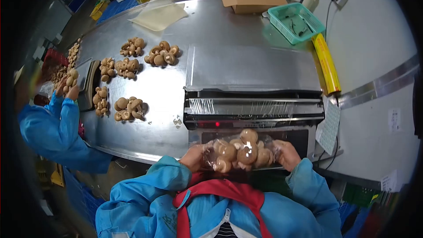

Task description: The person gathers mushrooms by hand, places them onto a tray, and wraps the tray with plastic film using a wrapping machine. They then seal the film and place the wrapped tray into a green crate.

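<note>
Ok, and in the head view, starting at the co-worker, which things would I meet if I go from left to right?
The co-worker's blue sleeve, the nearest unheld mushroom pile, the person's left hand, the wrapped mushrooms, the right hand, the long yellow box.

— Dressed in which colour, please?
— In bright blue, with a loose, wrinkled left sleeve (143,194) and a right sleeve (315,194) of the same blue, both gathered at the wrist.
— And at the hands?
— Bare, both left hand (192,158) and right hand (288,155).
— Over the chest?
— Crossed by a rather wide red cloth band (240,188), above a blue jacket front (203,220) with a pale zip pull (227,214).
— At the neck opening?
— Dark cloth (225,231) with thin, light stripes.
— Marked anywhere?
— Yes, near the left sleeve, with dark strokes (169,221), too unclear for reading.
</note>
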Tool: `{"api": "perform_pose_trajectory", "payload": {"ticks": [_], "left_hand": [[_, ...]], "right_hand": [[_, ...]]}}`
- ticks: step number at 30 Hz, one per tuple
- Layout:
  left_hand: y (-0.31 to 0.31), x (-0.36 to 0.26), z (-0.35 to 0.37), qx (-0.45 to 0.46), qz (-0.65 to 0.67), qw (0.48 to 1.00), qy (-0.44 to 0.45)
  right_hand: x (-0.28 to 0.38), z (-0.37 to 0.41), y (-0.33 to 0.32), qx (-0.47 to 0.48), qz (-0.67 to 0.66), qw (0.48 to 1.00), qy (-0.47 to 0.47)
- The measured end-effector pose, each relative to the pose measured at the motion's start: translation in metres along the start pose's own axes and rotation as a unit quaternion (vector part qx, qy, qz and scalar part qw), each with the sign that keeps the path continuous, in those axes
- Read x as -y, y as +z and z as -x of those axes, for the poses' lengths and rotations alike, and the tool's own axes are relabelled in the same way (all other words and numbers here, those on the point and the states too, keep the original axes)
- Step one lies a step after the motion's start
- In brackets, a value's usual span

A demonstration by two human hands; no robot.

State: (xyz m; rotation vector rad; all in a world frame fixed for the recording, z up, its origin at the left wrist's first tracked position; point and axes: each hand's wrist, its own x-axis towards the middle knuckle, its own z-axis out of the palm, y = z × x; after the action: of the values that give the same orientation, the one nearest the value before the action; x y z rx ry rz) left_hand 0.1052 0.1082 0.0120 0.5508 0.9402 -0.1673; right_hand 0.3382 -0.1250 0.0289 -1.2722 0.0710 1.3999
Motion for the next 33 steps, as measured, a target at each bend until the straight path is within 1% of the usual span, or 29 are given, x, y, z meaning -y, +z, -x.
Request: {"api": "perform_pose_trajectory", "payload": {"ticks": [1, 2, 4, 5, 7, 8, 9, 10, 11, 12, 13, 14, 15, 16, 18, 20, 21, 22, 23, 24, 25, 26, 27, 28, 30, 31, 32, 33], "left_hand": [[0.0, 0.003, -0.002, 0.048, 0.024, 0.997, 0.055], [-0.038, 0.02, -0.032, 0.044, 0.032, 0.996, 0.076], [0.005, -0.006, 0.017, -0.004, 0.097, 0.991, 0.089], [0.01, -0.006, 0.026, 0.003, 0.088, 0.992, 0.085], [0.014, -0.003, 0.036, -0.061, 0.038, 0.986, 0.148], [0.008, 0.003, 0.032, -0.05, 0.032, 0.988, 0.145], [-0.003, 0.013, 0.02, -0.047, -0.104, 0.967, 0.227], [-0.012, 0.02, 0.008, -0.042, -0.235, 0.922, 0.306], [-0.015, 0.019, 0.0, -0.047, -0.247, 0.907, 0.338], [-0.019, 0.018, -0.005, -0.037, -0.25, 0.907, 0.338], [-0.022, 0.017, -0.011, -0.051, -0.234, 0.904, 0.355], [-0.024, 0.015, -0.012, -0.067, -0.217, 0.901, 0.369], [-0.028, 0.014, -0.011, -0.066, -0.241, 0.887, 0.388], [-0.034, 0.013, -0.01, -0.05, -0.259, 0.878, 0.399], [-0.046, 0.009, 0.007, -0.045, -0.33, 0.853, 0.401], [-0.051, 0.007, 0.021, -0.02, -0.374, 0.825, 0.423], [-0.053, 0.005, 0.02, -0.014, -0.382, 0.824, 0.418], [-0.051, -0.001, 0.017, -0.019, -0.479, 0.75, 0.455], [-0.045, -0.007, 0.012, -0.022, -0.566, 0.663, 0.489], [-0.033, -0.011, 0.006, -0.016, -0.57, 0.658, 0.491], [-0.019, -0.014, 0.0, -0.014, -0.644, 0.56, 0.522], [-0.008, -0.015, -0.005, -0.015, -0.706, 0.453, 0.545], [0.001, -0.013, -0.01, -0.009, -0.743, 0.434, 0.509], [0.01, -0.011, -0.015, -0.012, -0.744, 0.427, 0.513], [0.02, -0.003, -0.023, 0.056, -0.719, 0.421, 0.55], [0.017, 0.002, -0.031, 0.037, -0.756, 0.4, 0.517], [0.018, 0.005, -0.024, 0.033, -0.758, 0.397, 0.517], [0.022, 0.008, -0.01, 0.113, -0.675, 0.534, 0.496]], "right_hand": [[-0.008, 0.001, -0.008, 0.035, -0.027, 0.998, -0.043], [-0.016, 0.002, -0.009, 0.02, -0.08, 0.994, -0.066], [-0.009, 0.02, 0.025, -0.026, -0.195, 0.977, -0.088], [-0.016, 0.024, 0.028, -0.032, -0.201, 0.974, -0.097], [-0.031, 0.027, 0.033, -0.076, -0.156, 0.968, -0.18], [-0.043, 0.02, 0.036, -0.147, -0.018, 0.959, -0.241], [-0.052, 0.015, 0.037, -0.217, 0.109, 0.927, -0.287], [-0.058, 0.011, 0.039, -0.283, 0.232, 0.873, -0.324], [-0.059, 0.009, 0.044, -0.344, 0.293, 0.809, -0.376], [-0.06, 0.012, 0.049, -0.354, 0.292, 0.804, -0.378], [-0.061, 0.016, 0.053, -0.354, 0.154, 0.859, -0.337], [-0.066, 0.021, 0.057, -0.346, 0.01, 0.893, -0.289], [-0.074, 0.022, 0.063, -0.354, -0.059, 0.881, -0.308], [-0.083, 0.031, 0.063, -0.361, -0.063, 0.877, -0.309], [-0.112, 0.054, 0.063, -0.308, -0.155, 0.894, -0.286], [-0.151, 0.069, 0.062, -0.308, -0.184, 0.892, -0.274], [-0.171, 0.07, 0.06, -0.321, -0.202, 0.884, -0.274], [-0.188, 0.067, 0.057, -0.333, -0.22, 0.875, -0.275], [-0.197, 0.061, 0.053, -0.352, -0.226, 0.866, -0.275], [-0.204, 0.052, 0.05, -0.369, -0.23, 0.857, -0.277], [-0.208, 0.035, 0.046, -0.405, -0.238, 0.838, -0.278], [-0.224, 0.009, 0.031, -0.429, -0.216, 0.824, -0.301], [-0.245, -0.026, 0.02, -0.397, -0.258, 0.809, -0.349], [-0.253, -0.055, 0.019, -0.361, -0.298, 0.789, -0.398], [-0.232, -0.052, 0.057, -0.25, -0.433, 0.804, -0.322], [-0.256, -0.062, 0.039, -0.251, -0.117, 0.908, -0.313], [-0.243, -0.049, 0.051, -0.247, -0.118, 0.909, -0.315], [-0.221, -0.018, 0.075, -0.071, -0.288, 0.911, -0.287]]}}
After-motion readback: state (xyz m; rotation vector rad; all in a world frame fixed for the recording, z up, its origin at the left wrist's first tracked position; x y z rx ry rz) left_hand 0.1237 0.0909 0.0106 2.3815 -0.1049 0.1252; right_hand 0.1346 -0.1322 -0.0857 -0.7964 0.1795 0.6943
